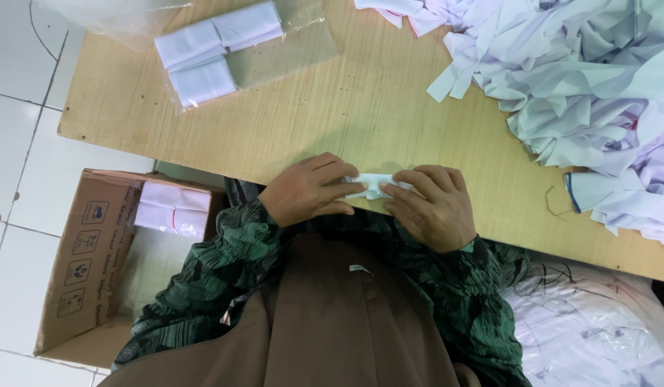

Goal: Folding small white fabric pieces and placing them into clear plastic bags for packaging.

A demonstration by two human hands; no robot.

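Observation:
Both my hands press on a small folded white cloth piece [373, 185] at the near edge of the wooden table [361, 100]. My left hand [308, 191] grips its left end with fingers curled over it. My right hand [432, 206] covers its right end, fingers closed on it. Most of the cloth is hidden under my fingers.
A big heap of loose white cloth strips [583, 93] fills the table's far right. Folded white pieces in a clear plastic bag [224, 46] lie at the far left. A cardboard box [102, 258] with bundled white pieces stands on the tiled floor, left. Bagged white cloth [597, 330] lies at right.

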